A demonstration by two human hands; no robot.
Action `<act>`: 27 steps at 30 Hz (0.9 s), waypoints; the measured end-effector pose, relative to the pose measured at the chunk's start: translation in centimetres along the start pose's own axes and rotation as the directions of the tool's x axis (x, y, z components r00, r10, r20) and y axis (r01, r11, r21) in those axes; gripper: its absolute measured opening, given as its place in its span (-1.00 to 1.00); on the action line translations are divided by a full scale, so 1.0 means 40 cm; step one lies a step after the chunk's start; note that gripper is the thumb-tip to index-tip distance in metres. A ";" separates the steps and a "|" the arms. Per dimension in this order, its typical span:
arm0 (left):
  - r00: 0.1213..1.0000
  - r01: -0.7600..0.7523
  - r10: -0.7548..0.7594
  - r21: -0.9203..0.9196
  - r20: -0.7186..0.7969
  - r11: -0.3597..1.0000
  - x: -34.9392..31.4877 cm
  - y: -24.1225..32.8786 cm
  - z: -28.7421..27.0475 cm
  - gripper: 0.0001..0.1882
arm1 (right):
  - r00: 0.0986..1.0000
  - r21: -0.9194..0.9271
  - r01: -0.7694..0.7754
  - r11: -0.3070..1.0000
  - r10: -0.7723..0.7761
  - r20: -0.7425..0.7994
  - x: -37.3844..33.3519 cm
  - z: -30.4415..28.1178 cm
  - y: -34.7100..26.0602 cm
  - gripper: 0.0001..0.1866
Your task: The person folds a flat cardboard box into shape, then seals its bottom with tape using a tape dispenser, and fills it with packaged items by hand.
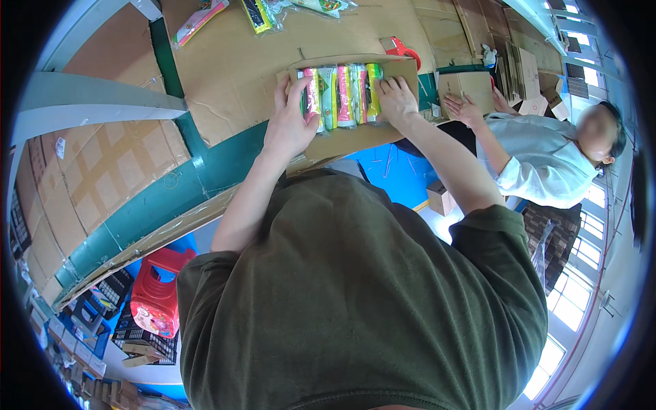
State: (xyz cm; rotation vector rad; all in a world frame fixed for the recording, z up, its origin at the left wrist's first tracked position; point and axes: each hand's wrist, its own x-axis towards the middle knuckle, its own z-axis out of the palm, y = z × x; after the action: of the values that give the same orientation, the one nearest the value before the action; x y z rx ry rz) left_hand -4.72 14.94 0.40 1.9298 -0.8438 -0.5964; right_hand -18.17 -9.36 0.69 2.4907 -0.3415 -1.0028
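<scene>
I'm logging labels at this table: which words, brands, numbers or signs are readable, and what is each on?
None can be quoted.
Pink, green and yellow plastic-wrapped packets inside the open brown cardboard box: print too small.
Loose colourful wrapped packets on the flat brown cardboard sheet: print too small.
Small white label on the tape-striped brown cardboard: too small.
Red plastic stool: any lettering too small.

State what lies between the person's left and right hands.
In the head view, a row of colourful packets in the open cardboard box lies between left hand and right hand.
</scene>
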 end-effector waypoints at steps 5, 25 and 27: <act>0.998 0.062 -0.060 -0.061 0.033 0.996 0.009 0.003 -0.004 -0.21 | 0.998 -0.099 0.050 0.994 -0.054 -0.040 0.015 -0.013 -0.011 -0.02; 0.986 0.109 -0.024 0.538 -0.162 0.836 0.479 -0.315 -0.068 -0.40 | 0.991 0.925 0.094 0.368 0.058 -0.124 -0.178 -0.073 -0.085 -0.42; 0.988 0.131 -0.070 0.519 -0.135 0.845 0.533 -0.389 -0.062 -0.38 | 0.970 0.897 0.188 0.399 0.069 -0.234 -0.206 -0.068 -0.121 -0.51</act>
State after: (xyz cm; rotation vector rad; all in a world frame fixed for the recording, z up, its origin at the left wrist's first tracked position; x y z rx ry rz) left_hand 15.71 5.51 -13.59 2.4959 -0.9020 -0.3274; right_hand -21.76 -1.20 5.07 3.6106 -0.9621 -0.5326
